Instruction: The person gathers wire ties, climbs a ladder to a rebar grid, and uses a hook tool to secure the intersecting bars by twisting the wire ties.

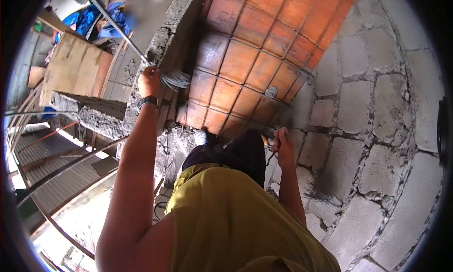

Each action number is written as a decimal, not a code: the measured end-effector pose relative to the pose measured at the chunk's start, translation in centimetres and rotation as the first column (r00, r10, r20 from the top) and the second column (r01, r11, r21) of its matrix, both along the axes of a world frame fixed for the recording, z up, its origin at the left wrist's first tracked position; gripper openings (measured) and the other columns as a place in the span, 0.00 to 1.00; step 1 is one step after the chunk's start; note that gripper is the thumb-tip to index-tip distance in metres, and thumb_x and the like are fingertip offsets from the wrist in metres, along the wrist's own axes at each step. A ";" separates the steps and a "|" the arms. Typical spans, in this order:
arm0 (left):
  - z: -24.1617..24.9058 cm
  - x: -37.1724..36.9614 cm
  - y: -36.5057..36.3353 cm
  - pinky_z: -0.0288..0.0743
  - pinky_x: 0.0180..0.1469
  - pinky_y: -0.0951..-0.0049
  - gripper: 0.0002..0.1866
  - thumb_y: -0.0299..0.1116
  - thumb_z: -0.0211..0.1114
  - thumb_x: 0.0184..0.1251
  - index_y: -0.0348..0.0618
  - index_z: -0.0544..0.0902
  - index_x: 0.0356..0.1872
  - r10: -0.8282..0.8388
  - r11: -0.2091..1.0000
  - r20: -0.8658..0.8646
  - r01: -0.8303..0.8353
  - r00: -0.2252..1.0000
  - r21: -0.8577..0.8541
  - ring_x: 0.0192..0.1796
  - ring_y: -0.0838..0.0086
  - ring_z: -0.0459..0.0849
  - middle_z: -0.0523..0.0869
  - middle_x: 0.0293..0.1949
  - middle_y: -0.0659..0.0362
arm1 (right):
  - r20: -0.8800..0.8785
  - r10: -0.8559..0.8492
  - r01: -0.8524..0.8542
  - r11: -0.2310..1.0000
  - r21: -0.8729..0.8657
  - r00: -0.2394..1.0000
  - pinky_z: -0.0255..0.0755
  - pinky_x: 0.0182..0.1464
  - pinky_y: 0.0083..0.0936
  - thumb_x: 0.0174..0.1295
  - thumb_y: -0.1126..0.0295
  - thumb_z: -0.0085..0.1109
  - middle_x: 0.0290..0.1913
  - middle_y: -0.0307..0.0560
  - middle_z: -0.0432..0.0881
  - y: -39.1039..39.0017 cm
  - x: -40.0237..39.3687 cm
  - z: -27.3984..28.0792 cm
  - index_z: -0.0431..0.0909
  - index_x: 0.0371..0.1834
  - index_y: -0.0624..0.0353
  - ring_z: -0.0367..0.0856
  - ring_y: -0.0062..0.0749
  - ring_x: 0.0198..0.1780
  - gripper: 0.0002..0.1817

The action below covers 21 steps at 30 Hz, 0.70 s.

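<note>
My left hand [149,83], with a dark watch on the wrist, is closed at the top of a rough concrete block wall. A bundle of thin grey tie wire [175,80] sticks out from it to the right. The lower end of a steel bar [123,35] meets these fingers. Close to my right thigh, my right hand [283,148] has its fingers curled together around something small that I cannot make out. Below it, a thin dark curved piece [269,159] shows. Crossed reinforcing bars [242,85] lie over orange-brown boards in front of me.
A grey block wall [353,104] rises on the right, with another wire bundle [323,195] beside my right forearm. At left are a plywood sheet [75,66], a ribbed bar [66,170] and corrugated roofing [59,151] lower down. Blue cloth [113,19] lies at upper left.
</note>
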<state>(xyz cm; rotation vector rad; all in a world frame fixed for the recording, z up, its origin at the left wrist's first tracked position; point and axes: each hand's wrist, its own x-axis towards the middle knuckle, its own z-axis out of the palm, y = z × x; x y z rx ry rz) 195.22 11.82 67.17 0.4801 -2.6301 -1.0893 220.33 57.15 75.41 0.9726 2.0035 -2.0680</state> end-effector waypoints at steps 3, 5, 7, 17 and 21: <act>-1.1 -0.7 -1.0 0.80 0.43 0.66 0.12 0.39 0.71 0.56 0.46 0.90 0.39 -0.062 0.996 0.001 0.062 0.998 0.067 0.37 0.65 0.89 0.90 0.33 0.53 | -0.038 -0.031 0.030 0.999 -0.035 0.999 0.63 0.25 0.20 0.74 0.50 0.47 0.19 0.32 0.65 -0.6 -1.8 3.1 0.75 0.35 0.57 0.63 0.16 0.20 0.21; -3.6 -1.9 -3.2 0.78 0.39 0.73 0.11 0.36 0.72 0.58 0.44 0.90 0.39 -0.107 0.983 0.023 0.102 0.994 0.154 0.34 0.75 0.86 0.90 0.32 0.58 | -0.151 0.008 -0.013 0.999 -0.031 0.988 0.62 0.26 0.20 0.75 0.52 0.46 0.19 0.32 0.65 -1.0 -3.2 5.4 0.74 0.35 0.57 0.62 0.17 0.20 0.20; -3.5 -2.3 -3.6 0.74 0.33 0.80 0.08 0.32 0.69 0.62 0.42 0.89 0.39 -0.123 0.985 0.075 0.112 0.990 0.133 0.30 0.83 0.82 0.89 0.30 0.62 | -0.193 0.010 -0.024 0.997 -0.067 0.981 0.62 0.26 0.20 0.76 0.52 0.45 0.19 0.32 0.65 -1.2 -4.7 7.0 0.74 0.36 0.57 0.61 0.17 0.20 0.20; -0.5 -0.7 -0.4 0.77 0.42 0.52 0.09 0.37 0.61 0.65 0.45 0.83 0.38 -0.006 0.966 0.022 0.012 1.000 -0.258 0.41 0.49 0.85 0.86 0.37 0.46 | -0.334 0.058 -0.149 0.955 -0.255 0.941 0.60 0.28 0.22 0.75 0.50 0.43 0.20 0.32 0.62 -0.1 -13.8 8.3 0.73 0.37 0.56 0.59 0.18 0.21 0.21; 0.2 -0.1 1.3 0.77 0.43 0.55 0.07 0.34 0.57 0.67 0.44 0.80 0.36 0.037 0.967 -0.088 -0.058 0.995 -0.247 0.42 0.51 0.84 0.85 0.37 0.48 | -0.310 0.081 -0.163 0.955 -0.249 0.947 0.58 0.28 0.22 0.74 0.47 0.44 0.21 0.31 0.62 0.9 -17.1 7.8 0.72 0.38 0.55 0.59 0.18 0.22 0.21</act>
